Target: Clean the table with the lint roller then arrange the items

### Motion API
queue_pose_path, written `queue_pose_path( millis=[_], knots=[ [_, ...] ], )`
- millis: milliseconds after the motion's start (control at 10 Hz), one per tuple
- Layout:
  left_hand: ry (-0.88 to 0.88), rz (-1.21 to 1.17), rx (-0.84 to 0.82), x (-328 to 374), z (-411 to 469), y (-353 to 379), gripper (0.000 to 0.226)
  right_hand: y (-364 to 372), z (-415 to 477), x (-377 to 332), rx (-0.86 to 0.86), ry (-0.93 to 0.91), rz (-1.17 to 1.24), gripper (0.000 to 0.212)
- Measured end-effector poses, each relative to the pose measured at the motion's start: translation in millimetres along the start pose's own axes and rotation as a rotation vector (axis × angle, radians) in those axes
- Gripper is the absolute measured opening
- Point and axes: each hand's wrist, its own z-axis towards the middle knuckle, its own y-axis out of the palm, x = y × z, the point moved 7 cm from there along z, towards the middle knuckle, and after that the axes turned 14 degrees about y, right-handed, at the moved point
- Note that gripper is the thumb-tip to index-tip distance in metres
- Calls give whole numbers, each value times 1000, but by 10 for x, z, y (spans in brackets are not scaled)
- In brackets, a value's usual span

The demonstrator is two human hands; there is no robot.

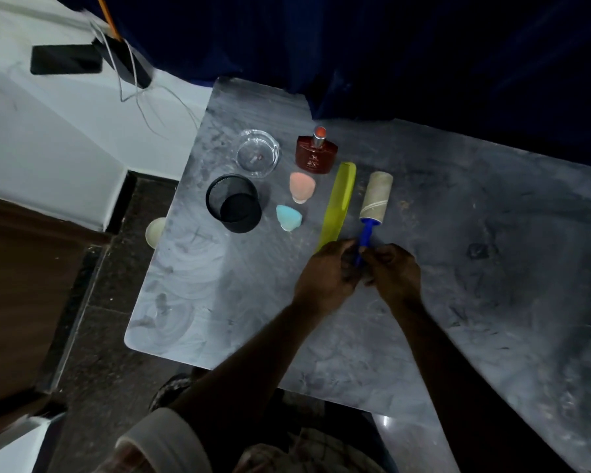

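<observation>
The lint roller (pixel 376 196) lies on the grey marbled table (pixel 492 268), pale roll pointing away, blue handle toward me. My left hand (pixel 328 271) and my right hand (pixel 394 268) both close around the handle's near end. A yellow-green comb (pixel 338 203) lies just left of the roller, its near tip under my left hand. Further left are a pink makeup sponge (pixel 301 186) and a blue makeup sponge (pixel 288 217). A dark red perfume bottle (pixel 316 153) stands behind them.
A black mesh cup (pixel 233 203) and a clear glass ashtray (pixel 258 153) stand at the table's left. Specks and smears mark the right half. A dark blue curtain (pixel 389 46) hangs behind. A black phone (pixel 66 59) with cables lies on the white ledge.
</observation>
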Motion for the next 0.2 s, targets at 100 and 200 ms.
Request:
queue_pose_path(
  millis=[100, 200],
  knots=[
    [82, 71, -54, 101, -72, -102, 64, -103, -93, -31, 79, -25, -82, 25],
    [161, 97, -28, 226, -244, -261, 66, -218, -284, -160, 248, -183, -298, 28]
  ],
)
